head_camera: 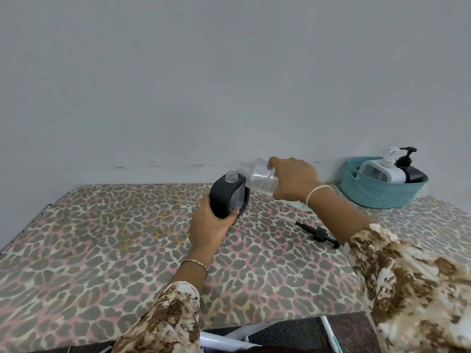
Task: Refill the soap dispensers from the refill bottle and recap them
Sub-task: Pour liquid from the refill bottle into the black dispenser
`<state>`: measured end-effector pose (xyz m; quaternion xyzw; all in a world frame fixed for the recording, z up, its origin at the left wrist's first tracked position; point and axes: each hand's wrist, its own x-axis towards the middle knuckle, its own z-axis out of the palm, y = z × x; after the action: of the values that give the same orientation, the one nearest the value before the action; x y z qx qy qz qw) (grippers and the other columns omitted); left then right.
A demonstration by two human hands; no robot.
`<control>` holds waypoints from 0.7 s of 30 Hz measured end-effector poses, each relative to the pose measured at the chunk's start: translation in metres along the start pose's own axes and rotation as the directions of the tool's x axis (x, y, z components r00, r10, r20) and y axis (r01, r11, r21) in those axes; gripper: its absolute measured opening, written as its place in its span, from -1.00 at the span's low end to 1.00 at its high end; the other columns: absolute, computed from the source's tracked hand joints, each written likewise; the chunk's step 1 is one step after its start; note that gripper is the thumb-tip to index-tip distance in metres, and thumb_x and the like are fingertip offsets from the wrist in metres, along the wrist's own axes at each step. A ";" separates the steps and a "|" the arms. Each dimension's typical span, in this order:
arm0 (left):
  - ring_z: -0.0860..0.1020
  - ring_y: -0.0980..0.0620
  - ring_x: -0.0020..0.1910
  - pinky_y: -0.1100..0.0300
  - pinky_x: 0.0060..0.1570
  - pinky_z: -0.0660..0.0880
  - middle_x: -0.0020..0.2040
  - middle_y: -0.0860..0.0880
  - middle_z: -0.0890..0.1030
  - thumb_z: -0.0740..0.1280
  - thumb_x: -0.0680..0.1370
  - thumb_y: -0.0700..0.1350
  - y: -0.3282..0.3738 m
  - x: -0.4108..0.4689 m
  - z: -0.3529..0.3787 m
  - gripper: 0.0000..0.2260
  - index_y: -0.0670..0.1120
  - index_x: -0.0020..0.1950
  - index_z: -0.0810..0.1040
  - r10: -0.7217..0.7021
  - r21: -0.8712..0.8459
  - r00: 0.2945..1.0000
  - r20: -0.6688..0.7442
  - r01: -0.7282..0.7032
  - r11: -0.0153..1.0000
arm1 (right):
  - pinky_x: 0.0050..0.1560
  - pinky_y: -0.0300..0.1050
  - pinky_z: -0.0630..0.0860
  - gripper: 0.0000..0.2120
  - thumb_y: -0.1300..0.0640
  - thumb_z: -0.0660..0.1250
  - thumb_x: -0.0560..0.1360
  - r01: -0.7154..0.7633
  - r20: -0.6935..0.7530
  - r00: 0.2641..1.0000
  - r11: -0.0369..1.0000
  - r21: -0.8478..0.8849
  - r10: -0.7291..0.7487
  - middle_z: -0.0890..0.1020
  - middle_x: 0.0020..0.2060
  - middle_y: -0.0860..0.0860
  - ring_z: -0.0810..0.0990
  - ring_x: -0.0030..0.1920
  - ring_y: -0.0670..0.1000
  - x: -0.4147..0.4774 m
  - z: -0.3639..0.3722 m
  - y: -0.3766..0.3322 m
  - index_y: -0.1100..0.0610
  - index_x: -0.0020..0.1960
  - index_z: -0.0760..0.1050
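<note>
Currently mid-pour setup: left hand (pixel 211 225) grips the black dispenser (pixel 224 197) low on its body, fingers (pixel 233 214) curled round it and tilting it toward 1 o'clock so the open neck faces the refill bottle (pixel 260 175). Right hand (pixel 293 179) has its fingers wrapped round the bottle's base end and the bottle tipped nearly flat. The bottle mouth sits just beside the dispenser neck, at its 1 o'clock and slightly above, not yet over the opening. The bottle shoulder looks to rest on the dispenser's top corner, probably for steadiness. Can't tell if liquid is flowing; the bottle looks clear. Pump (pixel 317 231) lies on the surface (pixel 102 238) at 4 o'clock of the dispenser, within reach for recapping. Basket (pixel 377 194) at 3 o'clock holds a white dispenser (pixel 382 170) and a dark one (pixel 413 171), both capped.
</note>
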<state>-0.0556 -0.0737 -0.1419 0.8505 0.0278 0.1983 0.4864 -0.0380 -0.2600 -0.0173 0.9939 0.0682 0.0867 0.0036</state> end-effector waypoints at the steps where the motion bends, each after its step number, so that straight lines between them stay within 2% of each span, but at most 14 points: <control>1: 0.59 0.00 0.06 0.14 0.00 0.55 0.09 0.03 0.62 0.55 0.34 0.04 0.000 0.000 0.000 -0.50 -0.01 0.21 0.47 0.004 -0.012 1.000 0.000 -0.004 1.000 | -0.28 -0.15 0.43 -0.43 0.20 0.39 0.31 -0.001 0.005 1.000 1.000 -0.005 0.001 0.62 -0.01 0.00 0.59 -0.10 0.09 -0.001 -0.002 -0.001 0.03 0.29 0.36; 5: 0.59 0.01 0.07 0.12 0.03 0.56 0.11 0.03 0.62 0.55 0.34 0.06 0.001 -0.001 -0.001 -0.47 0.00 0.23 0.47 0.008 -0.022 1.000 0.001 -0.008 1.000 | -0.34 -0.17 0.37 -0.44 0.20 0.40 0.31 -0.002 0.022 1.000 1.000 -0.014 0.003 0.57 -0.13 -0.01 0.55 -0.17 0.07 -0.004 -0.007 -0.005 0.04 0.28 0.37; 10: 0.59 0.00 0.08 0.11 0.03 0.56 0.11 0.03 0.62 0.55 0.34 0.07 0.002 -0.002 -0.001 -0.47 0.00 0.23 0.47 0.004 -0.012 1.000 0.001 -0.004 1.000 | -0.31 -0.15 0.40 -0.43 0.19 0.41 0.30 0.012 0.029 1.000 1.000 -0.027 -0.011 0.56 -0.14 -0.02 0.54 -0.17 0.06 -0.005 -0.012 -0.008 0.03 0.29 0.38; 16: 0.59 0.02 0.08 0.19 0.02 0.52 0.11 0.04 0.62 0.56 0.34 0.05 0.003 -0.002 -0.002 -0.47 0.01 0.24 0.47 0.006 -0.023 1.000 0.003 -0.006 1.000 | -0.33 -0.15 0.36 -0.46 0.22 0.41 0.32 0.030 0.026 0.999 0.997 -0.068 -0.029 0.40 -0.32 -0.07 0.50 -0.21 0.06 -0.007 -0.017 -0.013 0.06 0.28 0.38; 21: 0.59 0.02 0.08 0.11 0.05 0.57 0.11 0.05 0.62 0.56 0.34 0.06 0.002 -0.001 -0.002 -0.47 0.02 0.25 0.47 0.001 -0.020 1.000 0.007 -0.001 1.000 | -0.33 -0.14 0.35 -0.48 0.26 0.41 0.33 0.030 0.033 0.999 0.994 -0.103 -0.027 0.39 -0.34 -0.04 0.48 -0.22 0.07 -0.007 -0.020 -0.017 0.10 0.25 0.39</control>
<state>-0.0577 -0.0736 -0.1402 0.8462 0.0238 0.1960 0.4949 -0.0503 -0.2445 0.0013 0.9925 0.0776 0.0746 0.0573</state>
